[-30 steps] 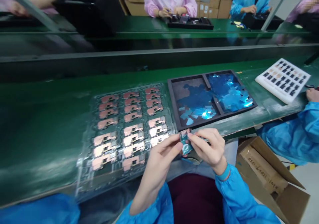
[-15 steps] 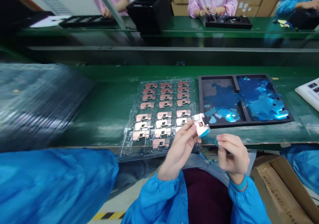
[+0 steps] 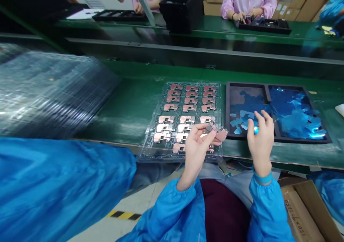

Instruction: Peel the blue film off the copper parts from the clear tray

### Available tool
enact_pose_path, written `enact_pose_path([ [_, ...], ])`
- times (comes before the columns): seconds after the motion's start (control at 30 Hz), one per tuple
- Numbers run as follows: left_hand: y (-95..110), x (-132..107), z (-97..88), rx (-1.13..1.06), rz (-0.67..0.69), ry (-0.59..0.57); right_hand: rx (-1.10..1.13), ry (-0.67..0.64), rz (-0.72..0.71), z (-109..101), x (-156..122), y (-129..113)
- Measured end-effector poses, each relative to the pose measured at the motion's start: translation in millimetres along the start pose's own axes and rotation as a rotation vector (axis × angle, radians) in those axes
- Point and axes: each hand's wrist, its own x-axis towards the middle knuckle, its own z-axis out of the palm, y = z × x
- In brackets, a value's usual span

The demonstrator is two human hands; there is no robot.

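My left hand [image 3: 197, 150] grips a small copper-coloured circuit board [image 3: 221, 134] between thumb and fingers, over the right front part of a clear plastic tray [image 3: 153, 155]. Rows of similar boards [image 3: 190, 100] lie in that tray. To the right, my right hand [image 3: 260, 138] is over the front of a black divided tray [image 3: 228, 107], fingers spread and nothing visible in them. Loose blue film pieces [image 3: 292, 109] fill much of its right compartment; others lie in the left one, partly hidden behind my right hand.
A tall stack of clear plastic trays [image 3: 59, 88] stands on the left of the green bench [image 3: 131, 102]. Beside me on the left is a person's blue sleeve [image 3: 64, 184]. An open cardboard box [image 3: 303, 213] sits low at right. Across the bench, people in pink work at black trays.
My right hand has gone from a pinch near the board to spread fingers over the black tray. The board has turned in my left hand, and its blue corner no longer shows. The view has shifted.
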Motion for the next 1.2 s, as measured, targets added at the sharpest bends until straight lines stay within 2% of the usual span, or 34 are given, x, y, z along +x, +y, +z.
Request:
enact_pose_path([
  [0.1, -3, -1, 0.9, 0.012, -0.009, 0.004, 0.366, -0.236, 0.031, 0, -25, -27],
  [0.17, -6, -2, 1.9, 0.020, 0.002, -0.008, 0.508, -0.356, 0.097, 2, -37, -40],
  [0.33, -9, -5, 3.6, 0.066, 0.041, 0.002, 0.589, -0.323, 0.213, 7, -44, -46],
  [0.53, -9, -9, 4.2, 0.085, 0.055, 0.022, 0.629, -0.284, 0.224, 7, -52, -44],
  [0.63, -5, -11, -4.1, 0.153, 0.112, 0.039, 0.668, -0.293, 0.234, 12, -63, -48],
  [0.7, 5, -12, -18.7, 0.251, 0.170, 0.078, 0.677, -0.359, 0.170, 15, -70, -50],
  [0.8, 33, -13, -56.5, 0.489, 0.290, 0.110, 0.643, -0.447, 0.059, 14, -76, -49],
  [0.9, 65, -11, -103.5, 0.791, 0.365, 0.072, 0.623, -0.415, 0.091, 9, -76, -42],
  [0.97, 77, -8, -131.5, 0.950, 0.346, 0.050, 0.609, -0.366, 0.127, 5, -73, -37],
  [1.07, 77, 0, -161.0, 1.103, 0.239, 0.042, 0.585, -0.320, 0.140, 1, -68, -32],
  [1.2, 59, 9, -180.1, 1.238, 0.128, -0.048, 0.570, -0.312, 0.132, -2, -66, -31],
])
